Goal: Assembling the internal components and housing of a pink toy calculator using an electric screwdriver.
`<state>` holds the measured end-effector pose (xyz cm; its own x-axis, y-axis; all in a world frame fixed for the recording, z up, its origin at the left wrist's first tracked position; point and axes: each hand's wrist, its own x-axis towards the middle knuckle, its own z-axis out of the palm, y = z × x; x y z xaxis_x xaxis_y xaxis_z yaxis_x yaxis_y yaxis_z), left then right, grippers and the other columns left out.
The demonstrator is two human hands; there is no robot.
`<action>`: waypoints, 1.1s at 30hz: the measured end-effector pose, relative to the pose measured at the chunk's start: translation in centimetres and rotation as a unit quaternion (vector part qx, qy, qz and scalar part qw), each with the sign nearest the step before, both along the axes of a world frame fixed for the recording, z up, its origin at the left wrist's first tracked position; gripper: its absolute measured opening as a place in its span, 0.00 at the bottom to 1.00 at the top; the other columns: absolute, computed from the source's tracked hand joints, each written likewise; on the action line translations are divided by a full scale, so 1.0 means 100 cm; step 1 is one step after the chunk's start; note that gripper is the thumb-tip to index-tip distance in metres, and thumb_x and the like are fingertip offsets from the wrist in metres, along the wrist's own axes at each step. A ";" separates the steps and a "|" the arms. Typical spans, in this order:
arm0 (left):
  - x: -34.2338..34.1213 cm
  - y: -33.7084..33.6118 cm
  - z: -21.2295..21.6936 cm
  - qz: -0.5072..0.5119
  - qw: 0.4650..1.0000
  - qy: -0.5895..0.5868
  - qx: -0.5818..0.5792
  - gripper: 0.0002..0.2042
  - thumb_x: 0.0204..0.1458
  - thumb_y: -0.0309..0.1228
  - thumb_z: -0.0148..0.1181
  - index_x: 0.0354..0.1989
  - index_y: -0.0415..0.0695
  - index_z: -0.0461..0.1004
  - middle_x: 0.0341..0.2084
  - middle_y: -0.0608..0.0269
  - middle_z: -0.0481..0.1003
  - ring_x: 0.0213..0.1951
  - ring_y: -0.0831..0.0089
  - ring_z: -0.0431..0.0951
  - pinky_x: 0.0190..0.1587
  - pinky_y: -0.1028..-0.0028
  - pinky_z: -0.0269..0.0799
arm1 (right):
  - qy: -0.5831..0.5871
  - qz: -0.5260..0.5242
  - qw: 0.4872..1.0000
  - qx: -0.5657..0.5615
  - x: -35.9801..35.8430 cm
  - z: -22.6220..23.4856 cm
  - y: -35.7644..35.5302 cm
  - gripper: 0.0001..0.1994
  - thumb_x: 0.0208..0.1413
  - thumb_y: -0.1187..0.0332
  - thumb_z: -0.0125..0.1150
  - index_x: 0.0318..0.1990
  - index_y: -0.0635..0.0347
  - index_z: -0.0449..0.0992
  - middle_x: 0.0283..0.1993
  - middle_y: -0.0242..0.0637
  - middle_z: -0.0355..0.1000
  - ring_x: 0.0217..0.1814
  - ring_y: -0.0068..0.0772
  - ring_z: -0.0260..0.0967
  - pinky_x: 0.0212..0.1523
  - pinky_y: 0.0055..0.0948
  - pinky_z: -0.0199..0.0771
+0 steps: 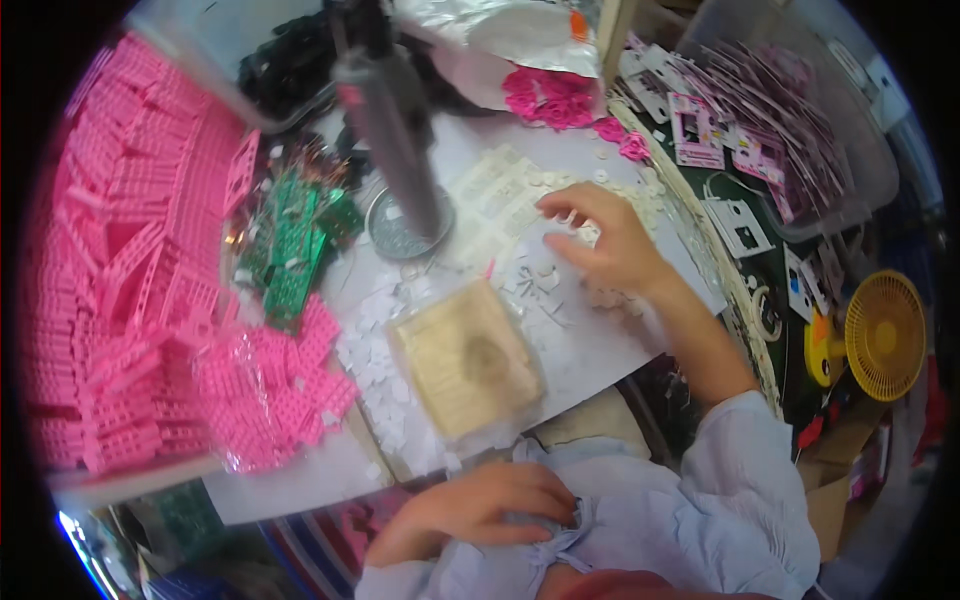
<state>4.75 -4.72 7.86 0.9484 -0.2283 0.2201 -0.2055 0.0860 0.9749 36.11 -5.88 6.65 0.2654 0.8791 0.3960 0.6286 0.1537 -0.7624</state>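
Note:
My right hand point(602, 238) hovers over the far right of the white work surface, thumb and fingers curved with a gap between them. Small white round parts point(640, 200) lie scattered beneath and around it; I see nothing firmly gripped. My left hand point(485, 508) rests at my lap against the light shirt, fingers loosely bent and slightly apart, holding nothing visible. Between the hands lies a tan square block point(465, 365) in clear plastic, with a dark smudge on it. Small metal pieces point(540, 285) lie beyond its right corner.
Pink plastic frames point(130, 260) are stacked high at left, beside a bag of pink pieces point(250, 395). Green circuit boards point(295, 240) lie near a grey upright tool point(395, 140) and a round metal dish point(385, 230). At right stand a clear bin point(870, 190) and yellow fan point(885, 335).

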 end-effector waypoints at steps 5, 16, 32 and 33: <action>-0.004 0.005 -0.009 0.019 1.000 0.006 -0.022 0.11 0.55 0.26 0.64 0.45 0.36 0.78 0.45 0.50 0.76 0.50 0.51 0.75 0.53 0.59 0.70 | -0.119 -0.292 0.943 -0.103 0.189 -0.045 -0.004 0.16 0.54 0.65 0.62 0.49 0.59 0.79 0.36 0.43 0.81 0.39 0.38 0.80 0.40 0.35 0.77; 0.000 0.023 -0.011 0.139 0.988 0.057 -0.034 0.13 0.54 0.27 0.64 0.45 0.34 0.78 0.44 0.50 0.77 0.48 0.54 0.77 0.52 0.61 0.71 | -0.230 -0.470 0.816 -0.246 0.320 -0.057 -0.022 0.23 0.52 0.51 0.65 0.47 0.61 0.79 0.43 0.48 0.80 0.43 0.52 0.79 0.44 0.44 0.77; 0.001 0.004 -0.010 0.178 0.935 0.300 0.069 0.38 0.55 0.43 0.67 0.71 0.41 0.58 0.59 0.50 0.71 0.56 0.60 0.75 0.58 0.62 0.70 | 0.607 0.118 0.782 -0.081 -0.020 -0.039 -0.090 0.17 0.56 0.59 0.57 0.43 0.65 0.75 0.27 0.32 0.69 0.31 0.25 0.65 0.29 0.23 0.65; -0.011 0.000 0.003 0.151 0.932 0.301 0.134 0.38 0.56 0.46 0.65 0.70 0.37 0.58 0.62 0.46 0.68 0.57 0.55 0.74 0.59 0.61 0.69 | 0.629 0.124 0.766 -0.059 -0.020 -0.042 -0.084 0.16 0.57 0.58 0.56 0.43 0.64 0.74 0.26 0.31 0.66 0.28 0.25 0.62 0.27 0.23 0.64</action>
<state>3.69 -4.72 8.15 0.9116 0.0981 -0.3991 0.4100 -0.1501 0.8996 34.16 -14.28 2.40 0.1915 0.9740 -0.1211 -0.6508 0.0336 -0.7585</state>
